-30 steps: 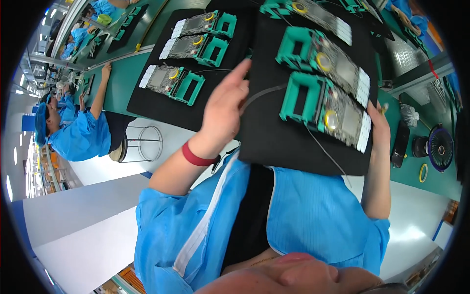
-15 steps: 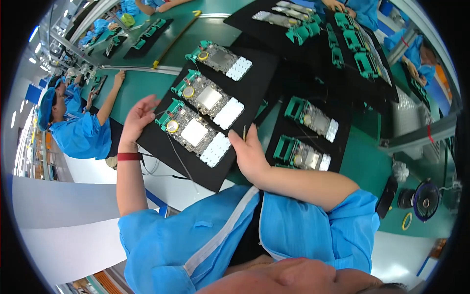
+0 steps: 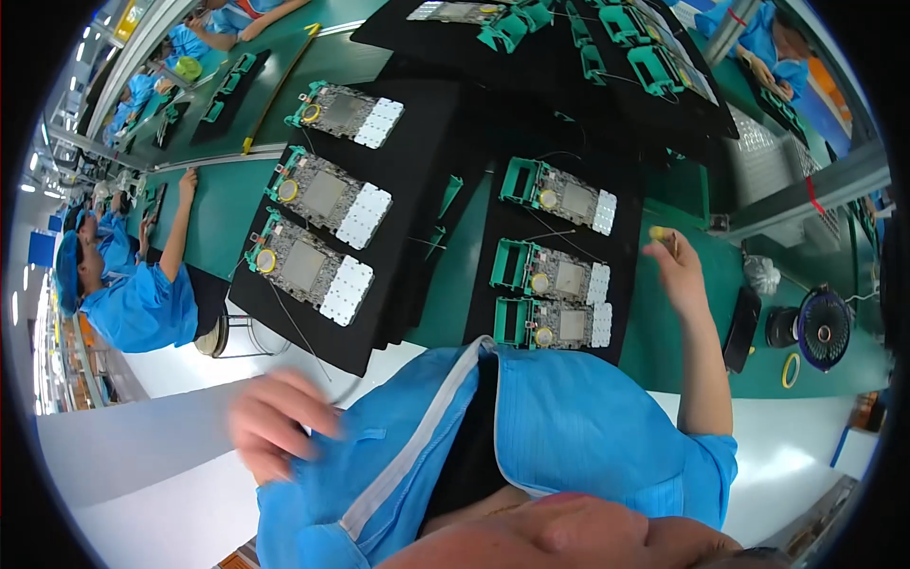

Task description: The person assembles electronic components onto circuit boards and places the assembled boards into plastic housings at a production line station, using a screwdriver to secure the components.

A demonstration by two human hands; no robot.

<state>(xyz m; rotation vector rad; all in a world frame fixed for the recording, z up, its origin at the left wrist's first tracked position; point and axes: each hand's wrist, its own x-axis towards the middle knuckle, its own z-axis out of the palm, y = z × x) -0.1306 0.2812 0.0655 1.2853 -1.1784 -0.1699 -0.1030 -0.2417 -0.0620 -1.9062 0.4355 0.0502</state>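
Note:
My left hand (image 3: pixel 275 422) hangs in front of my jacket, off the near edge of the left black board (image 3: pixel 384 275). Motion smears its loosely bent fingers. My right hand (image 3: pixel 678 266) is raised over the green bench, right of the other black board (image 3: pixel 483 228). A small yellow piece (image 3: pixel 657 232) shows at its pinched fingertips; what it belongs to is unclear. On the left board lie three circuit boards, the nearest a circuit board (image 3: pixel 303 266) with a green frame and silver plate. Three similar units, one a circuit board (image 3: pixel 573 199), lie on the right board.
More green-framed parts (image 3: pixel 654 71) lie on black boards at the back. A small fan (image 3: pixel 825 329), a tape roll (image 3: pixel 790 370) and a dark flat object (image 3: pixel 744 327) are on the right. A co-worker (image 3: pixel 142 284) sits at the left; others work farther back.
Both hands have let go of the left black board, which now rests on the bench. My left hand has dropped toward me; my right hand has swung out to the right. The view has shifted.

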